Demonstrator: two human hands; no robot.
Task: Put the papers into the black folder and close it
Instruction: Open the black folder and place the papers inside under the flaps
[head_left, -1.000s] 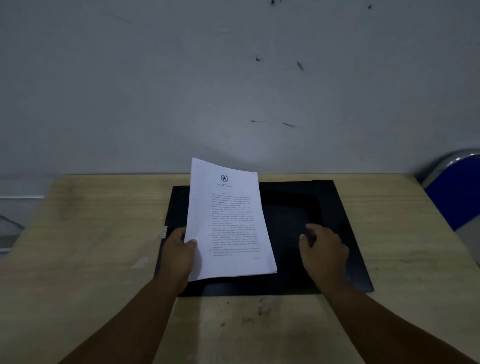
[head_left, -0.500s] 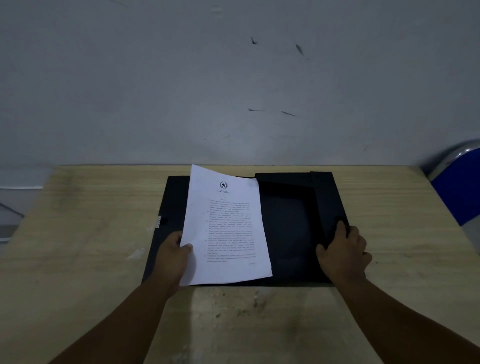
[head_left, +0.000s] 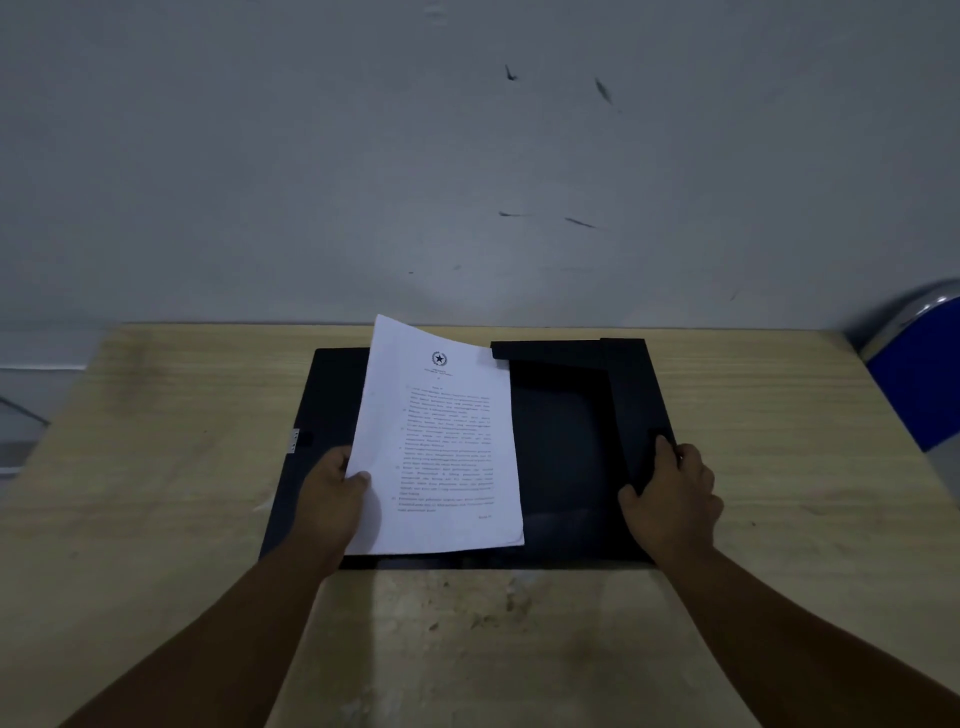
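The black folder (head_left: 566, 441) lies open on the wooden table (head_left: 156, 467), with its inner flaps along the far and right sides. A stack of white printed papers (head_left: 441, 441) is tilted over the folder's middle, its left edge lifted. My left hand (head_left: 332, 493) grips the papers at their lower left edge, thumb on top. My right hand (head_left: 670, 493) holds the folder's right side flap, which is raised off the tray.
A grey wall rises just behind the table's far edge. A blue chair (head_left: 919, 364) stands at the right beyond the table corner. The folder's metal clasp (head_left: 295, 440) shows on its left edge.
My right hand moved from the folder's middle to its right flap and lifted it. The papers stayed in my left hand, shifting a little.
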